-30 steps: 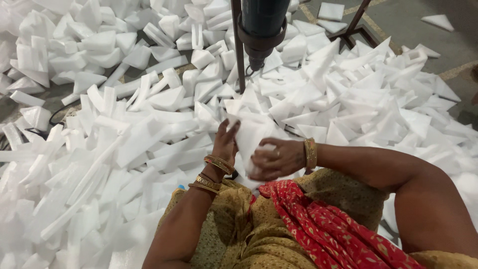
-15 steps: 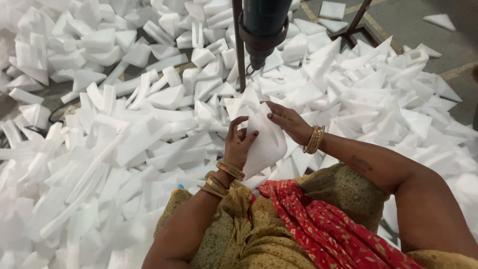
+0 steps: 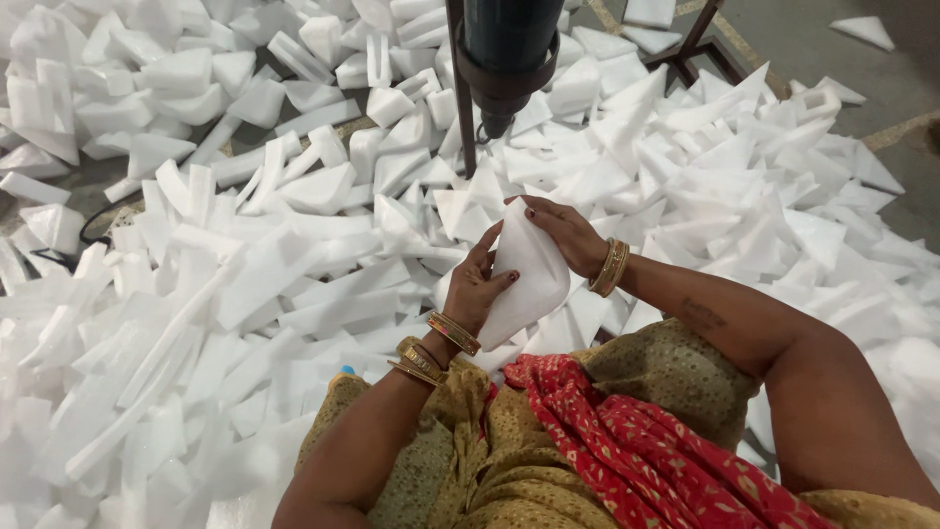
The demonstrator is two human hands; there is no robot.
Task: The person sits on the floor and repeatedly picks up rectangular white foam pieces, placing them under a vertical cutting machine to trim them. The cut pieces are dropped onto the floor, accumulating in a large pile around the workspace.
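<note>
I've got my left hand (image 3: 477,291) and right hand (image 3: 560,233) both gripping one white foam piece (image 3: 524,274), mid-shaping; next needs firm pinching beneath the dark machine head (image 3: 501,59).

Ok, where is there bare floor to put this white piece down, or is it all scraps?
Bare grey floor shows at the top right, beyond the dark metal stand, with only stray white pieces. A small gap opens far left among the foam scraps. Around the left hand, right hand and held white piece, everything is crowded.
</note>
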